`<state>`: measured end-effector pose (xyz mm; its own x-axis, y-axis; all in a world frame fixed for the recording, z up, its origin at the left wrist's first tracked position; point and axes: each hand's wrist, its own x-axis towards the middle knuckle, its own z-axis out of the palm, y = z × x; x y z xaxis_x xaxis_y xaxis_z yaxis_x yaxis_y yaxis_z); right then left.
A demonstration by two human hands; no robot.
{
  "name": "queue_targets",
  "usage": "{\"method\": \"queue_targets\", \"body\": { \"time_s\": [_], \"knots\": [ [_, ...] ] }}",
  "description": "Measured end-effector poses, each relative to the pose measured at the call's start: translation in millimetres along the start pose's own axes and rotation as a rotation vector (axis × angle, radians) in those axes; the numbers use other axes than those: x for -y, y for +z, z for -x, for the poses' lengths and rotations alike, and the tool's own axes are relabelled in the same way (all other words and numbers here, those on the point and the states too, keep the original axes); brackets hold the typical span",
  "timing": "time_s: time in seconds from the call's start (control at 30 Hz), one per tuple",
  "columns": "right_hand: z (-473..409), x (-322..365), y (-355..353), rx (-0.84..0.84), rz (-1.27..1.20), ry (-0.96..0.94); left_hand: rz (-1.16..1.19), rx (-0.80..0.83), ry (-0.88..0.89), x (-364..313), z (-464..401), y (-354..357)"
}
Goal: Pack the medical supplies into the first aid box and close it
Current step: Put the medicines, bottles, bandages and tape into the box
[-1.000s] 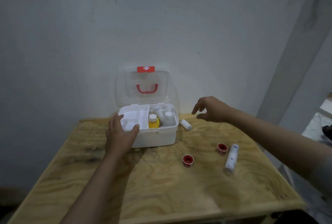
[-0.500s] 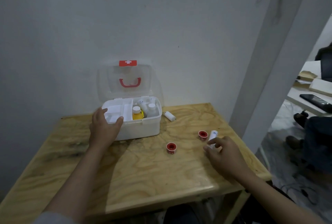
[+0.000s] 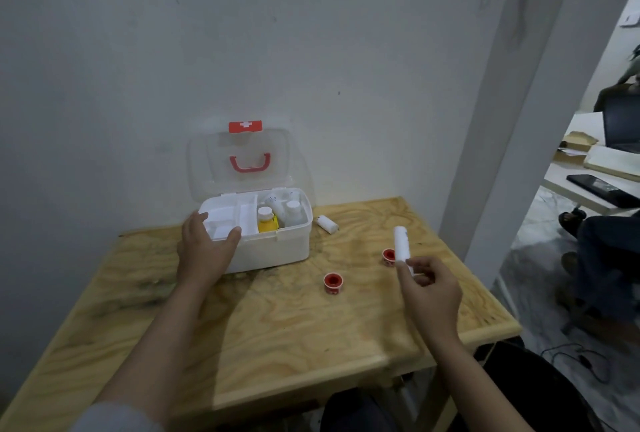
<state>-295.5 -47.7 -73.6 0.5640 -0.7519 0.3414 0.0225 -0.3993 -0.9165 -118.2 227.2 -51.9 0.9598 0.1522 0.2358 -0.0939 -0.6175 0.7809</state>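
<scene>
The white first aid box (image 3: pixel 277 251) stands open at the back of the wooden table (image 3: pixel 277 327), its clear lid (image 3: pixel 239 161) with a red handle leaning against the wall. Inside sit a yellow bottle (image 3: pixel 267 222) and two white bottles (image 3: pixel 292 211). My left hand (image 3: pixel 204 251) grips the box's front left corner. My right hand (image 3: pixel 429 289) holds a long white bandage roll (image 3: pixel 401 246) upright above the table. Two red tape rolls (image 3: pixel 333 282) (image 3: pixel 388 256) lie on the table. A small white roll (image 3: pixel 327 223) rests just right of the box.
A white wall stands right behind the box and a white pillar (image 3: pixel 512 154) rises at the table's right edge. Beyond it a seated person's legs (image 3: pixel 602 251) and a desk with a laptop (image 3: pixel 609 185) are visible.
My right hand went from near the box down to the long white bandage roll, closed on it and lifted it off the table. The left hand stayed on the box.
</scene>
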Motion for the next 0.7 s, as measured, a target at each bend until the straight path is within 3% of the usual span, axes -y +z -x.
{"method": "queue_targets", "body": {
  "time_s": [0.17,0.3,0.5,0.7],
  "knots": [
    [5,61,34,0.184,-0.142,-0.095,-0.008,0.026,-0.01,-1,-1,-1],
    [-2,110,77,0.414,-0.089,-0.2,-0.052,0.073,-0.009,0,-3,-5],
    [-21,157,157,0.567,0.187,-0.396,-0.172,0.121,0.041,9,-11,-15],
    [-22,148,213,0.606,0.543,-0.54,-0.197,0.175,0.1,19,-15,-22]
  ]
}}
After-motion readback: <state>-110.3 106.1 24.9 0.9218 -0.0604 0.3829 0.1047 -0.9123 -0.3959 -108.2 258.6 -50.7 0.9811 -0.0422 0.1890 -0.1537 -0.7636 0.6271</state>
